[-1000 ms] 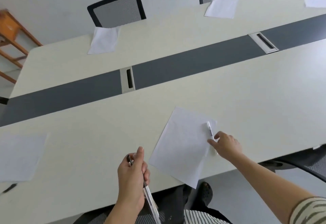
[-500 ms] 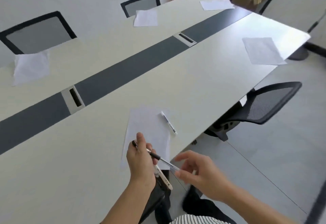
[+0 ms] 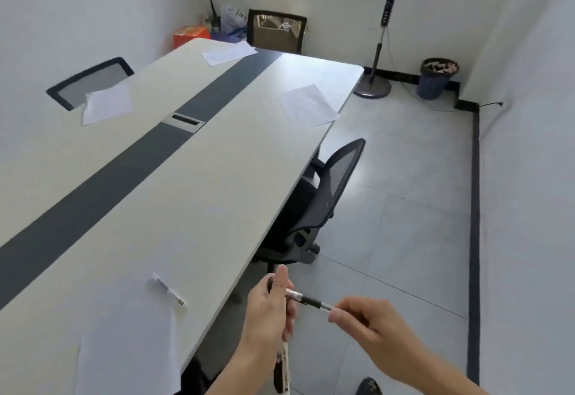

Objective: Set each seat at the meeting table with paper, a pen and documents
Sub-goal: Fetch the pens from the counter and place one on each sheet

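Right hand point(image 3: 370, 320) pinches pen point(image 3: 308, 298) off table edge point(image 3: 249, 257)

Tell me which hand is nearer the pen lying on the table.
Left. The left hand hovers just off the table edge right of the pen; the right hand is farther out.

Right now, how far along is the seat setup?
Done: the nearest sheet has a pen beside it. In hand: left hand holds pens; right hand pulls a black pen out. Left: three farther sheets show no pens.
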Tool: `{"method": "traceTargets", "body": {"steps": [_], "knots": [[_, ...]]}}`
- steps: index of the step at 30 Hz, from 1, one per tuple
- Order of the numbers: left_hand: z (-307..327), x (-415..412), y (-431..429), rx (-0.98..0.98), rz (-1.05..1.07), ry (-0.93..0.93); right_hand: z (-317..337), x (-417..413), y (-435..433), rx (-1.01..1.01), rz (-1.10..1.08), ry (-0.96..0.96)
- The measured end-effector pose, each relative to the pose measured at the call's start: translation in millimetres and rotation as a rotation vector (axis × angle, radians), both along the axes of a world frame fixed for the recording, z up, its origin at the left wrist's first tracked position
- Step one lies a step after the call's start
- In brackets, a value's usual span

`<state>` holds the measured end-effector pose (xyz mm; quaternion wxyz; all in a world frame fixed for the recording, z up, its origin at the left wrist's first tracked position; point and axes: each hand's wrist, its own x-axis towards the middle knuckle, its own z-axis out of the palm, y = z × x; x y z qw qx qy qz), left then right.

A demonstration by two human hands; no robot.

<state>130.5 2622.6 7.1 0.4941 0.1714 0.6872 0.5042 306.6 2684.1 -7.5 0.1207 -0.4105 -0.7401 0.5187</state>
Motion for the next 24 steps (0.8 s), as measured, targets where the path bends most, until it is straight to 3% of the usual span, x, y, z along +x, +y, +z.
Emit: {"method": "traceTargets", "body": {"steps": [6, 10, 24], "knots": [[-10, 69, 89, -0.044, 0.020, -0.126, -9, 110, 83, -0.032, -0.367, 0.003], [-14, 91, 131, -0.047, -0.042, -0.134, -16, 152, 130, -0.067, -0.490, -0.009], [-26, 51, 370, -0.014, 0.025, -0.253, -28, 133, 361, -0.086, -0.570, -0.052]]}}
